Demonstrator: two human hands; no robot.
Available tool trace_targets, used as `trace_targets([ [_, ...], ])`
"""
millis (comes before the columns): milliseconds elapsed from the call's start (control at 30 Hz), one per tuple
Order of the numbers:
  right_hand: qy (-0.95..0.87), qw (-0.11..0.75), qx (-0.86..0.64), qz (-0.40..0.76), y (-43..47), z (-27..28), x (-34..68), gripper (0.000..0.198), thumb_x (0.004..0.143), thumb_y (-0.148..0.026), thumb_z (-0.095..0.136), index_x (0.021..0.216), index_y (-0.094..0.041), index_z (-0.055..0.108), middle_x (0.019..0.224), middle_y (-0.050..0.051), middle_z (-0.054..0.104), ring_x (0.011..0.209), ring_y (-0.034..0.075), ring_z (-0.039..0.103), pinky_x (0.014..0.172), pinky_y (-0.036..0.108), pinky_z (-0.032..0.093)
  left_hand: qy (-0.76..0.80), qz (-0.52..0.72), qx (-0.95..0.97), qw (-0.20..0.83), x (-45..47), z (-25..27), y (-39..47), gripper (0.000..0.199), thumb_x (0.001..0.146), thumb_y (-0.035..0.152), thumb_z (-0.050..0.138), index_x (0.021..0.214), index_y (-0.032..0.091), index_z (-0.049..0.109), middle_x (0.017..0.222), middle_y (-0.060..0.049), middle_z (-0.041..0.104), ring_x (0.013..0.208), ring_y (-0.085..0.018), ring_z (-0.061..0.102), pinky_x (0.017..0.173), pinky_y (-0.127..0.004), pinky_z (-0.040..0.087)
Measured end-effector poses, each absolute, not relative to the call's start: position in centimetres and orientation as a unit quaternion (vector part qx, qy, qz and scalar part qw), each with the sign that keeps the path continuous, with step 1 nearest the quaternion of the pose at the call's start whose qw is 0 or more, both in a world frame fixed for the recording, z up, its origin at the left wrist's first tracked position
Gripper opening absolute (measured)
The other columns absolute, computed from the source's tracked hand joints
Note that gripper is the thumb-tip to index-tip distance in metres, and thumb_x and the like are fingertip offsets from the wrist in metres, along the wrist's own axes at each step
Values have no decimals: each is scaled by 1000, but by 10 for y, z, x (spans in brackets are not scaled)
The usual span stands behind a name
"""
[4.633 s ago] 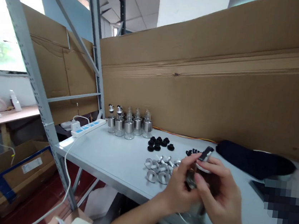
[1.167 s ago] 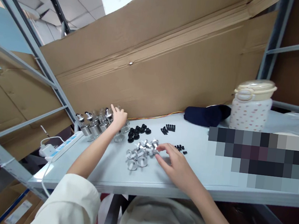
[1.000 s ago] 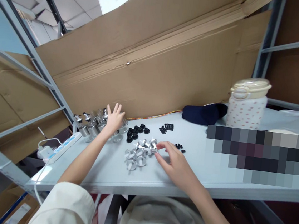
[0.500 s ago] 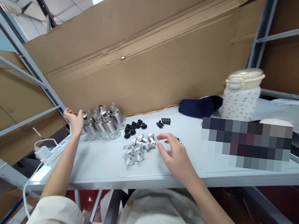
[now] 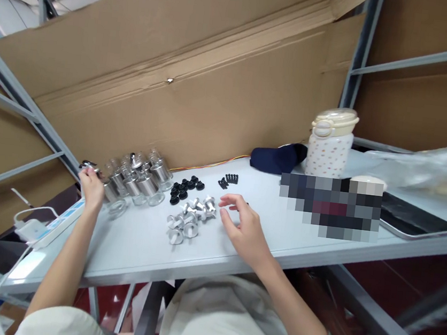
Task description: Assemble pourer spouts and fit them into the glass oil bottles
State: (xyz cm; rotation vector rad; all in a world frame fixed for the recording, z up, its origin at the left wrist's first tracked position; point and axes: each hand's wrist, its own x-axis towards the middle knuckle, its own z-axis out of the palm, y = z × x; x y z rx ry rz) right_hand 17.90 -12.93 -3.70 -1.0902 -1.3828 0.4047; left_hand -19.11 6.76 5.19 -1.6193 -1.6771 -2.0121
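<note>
My left hand (image 5: 92, 189) is closed, fingertips pinching a small shiny metal piece with a black top (image 5: 88, 165); its exact kind is unclear. Just right of that hand stand several glass jars with metal bands (image 5: 139, 186), grouped tightly on the left of the table. My right hand (image 5: 245, 229) hovers empty with its fingers apart and curved. Close to its fingertips lies a cluster of silver metal parts with round discs and stems (image 5: 190, 218). Behind them sit several black round caps (image 5: 183, 188), and farther right a small group of black screw-like pieces (image 5: 229, 180).
A dark blue cap (image 5: 276, 159) and a dotted tumbler (image 5: 329, 147) stand at the back right. A phone (image 5: 417, 215) lies near clear plastic wrapping (image 5: 429, 169). On the left edge is a power strip (image 5: 57, 226) with a plug and white cable. Cardboard (image 5: 200, 89) walls the back.
My left hand has drawn back a little from the jars' far side, and the black-topped metal piece now shows in its fingers. My right hand stays open beside the silver parts. The view has shifted right.
</note>
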Motion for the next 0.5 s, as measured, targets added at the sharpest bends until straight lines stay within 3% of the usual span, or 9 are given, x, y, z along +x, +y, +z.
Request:
trace_targets([
  [100, -598, 623, -471, 180, -130, -36, 179, 17, 85, -22, 46, 101, -20, 53, 94, 7, 66, 90, 19, 61, 56, 24, 45, -518, -689, -506, 48, -177, 74, 38, 23, 91, 45, 39, 84, 23, 34, 71, 4, 44, 59, -12, 50, 83, -44, 51],
  [233, -597, 622, -470, 187, -131, -35, 179, 16, 85, -22, 47, 100, -20, 52, 90, 6, 66, 88, 18, 61, 57, 24, 44, -387, -711, -585, 40, -135, 111, -23, 31, 87, 56, 46, 91, 26, 44, 75, 5, 50, 64, -13, 54, 86, -49, 48],
  [300, -597, 622, -469, 193, -131, -34, 179, 15, 86, -24, 47, 100, -20, 52, 89, 5, 66, 87, 18, 62, 59, 24, 45, -320, -706, -632, -13, -105, 121, -54, 31, 84, 57, 54, 93, 27, 52, 77, 3, 54, 68, -16, 56, 84, -45, 50],
  [433, -593, 632, -462, 188, -132, -33, 179, 14, 88, -29, 48, 98, -21, 53, 87, 4, 66, 84, 17, 63, 72, 28, 48, -230, -715, -646, -135, -39, 110, -100, 20, 86, 51, 55, 89, 31, 57, 74, 3, 56, 61, -14, 55, 64, -32, 53],
  [500, -594, 642, -446, 190, -133, -33, 180, 15, 90, -32, 46, 97, -21, 53, 86, 4, 67, 83, 17, 64, 78, 31, 48, -225, -681, -657, -231, -9, 92, -112, 28, 86, 55, 51, 88, 27, 57, 71, 1, 55, 59, -14, 54, 56, -31, 52],
])
